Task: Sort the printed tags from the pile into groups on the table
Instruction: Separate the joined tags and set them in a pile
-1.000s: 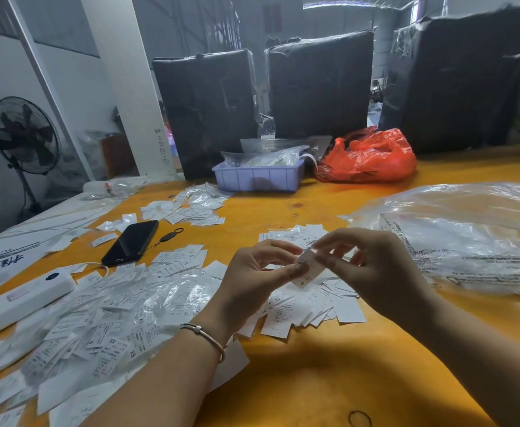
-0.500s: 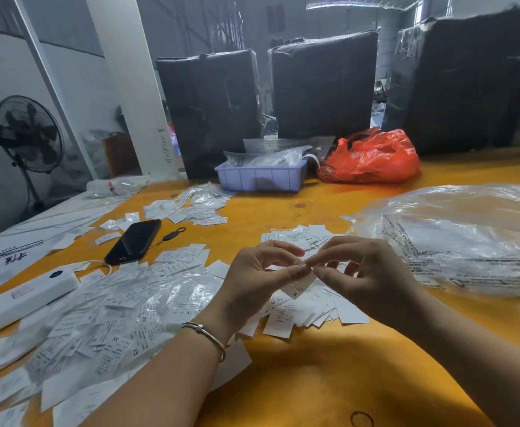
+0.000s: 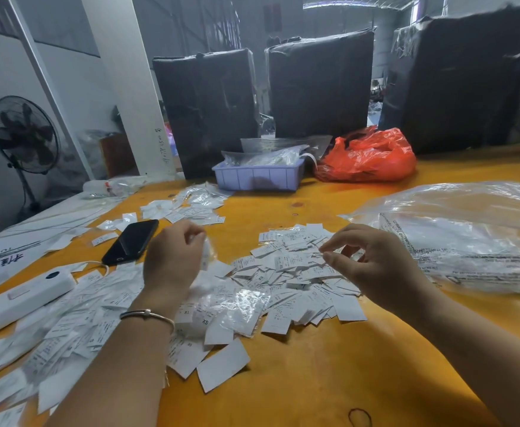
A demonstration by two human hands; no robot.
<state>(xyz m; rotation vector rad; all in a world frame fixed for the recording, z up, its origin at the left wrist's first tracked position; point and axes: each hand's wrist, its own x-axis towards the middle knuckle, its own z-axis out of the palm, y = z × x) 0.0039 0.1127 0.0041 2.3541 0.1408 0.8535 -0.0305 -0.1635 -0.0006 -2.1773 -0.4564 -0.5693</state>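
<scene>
A big loose pile of white printed tags (image 3: 76, 322), some in clear sleeves, covers the left of the yellow table (image 3: 314, 380). A sorted group of tags (image 3: 295, 272) lies in the middle, and a further group (image 3: 190, 208) sits farther back. My left hand (image 3: 172, 260) hovers above the pile's edge, fingers curled round a blurred tag (image 3: 206, 254). My right hand (image 3: 375, 266) hangs over the middle group's right side, thumb and forefinger slightly apart with nothing visible between them.
A black phone (image 3: 130, 241) and a white device (image 3: 21, 298) lie at the left. At the back stand a blue tray (image 3: 258, 177), a red bag (image 3: 369, 157) and black wrapped bales (image 3: 320, 84). Clear plastic bags (image 3: 468, 238) fill the right. A rubber band (image 3: 359, 417) lies near the front edge.
My hands were together pinching one tag over the middle group. They have now moved apart: the left swung left with a tag, and the right stayed over the group, holding nothing.
</scene>
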